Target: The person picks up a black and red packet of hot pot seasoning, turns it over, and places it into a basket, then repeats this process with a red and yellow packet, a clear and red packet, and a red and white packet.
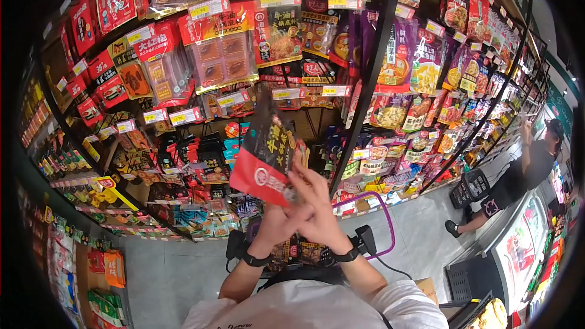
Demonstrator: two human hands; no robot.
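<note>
A black and red food packet (265,155) is held up in front of me, tilted, its red end toward the lower left. My right hand (314,210) has its fingers on the packet's lower right edge. Close against it, my left hand (277,225) is at the packet's bottom end, its fingers partly hidden behind the packet and the other hand. Both wrists wear black bands. Below the hands, more dark packets (304,251) lie in a cart with a purple rim (390,222).
Racks of hanging packets (225,55) with price tags curve around the front and both sides. A dark post (372,73) stands between racks. At the right, a person (530,161) in dark clothes stands near a black basket (474,184). A freezer (518,250) is at the lower right.
</note>
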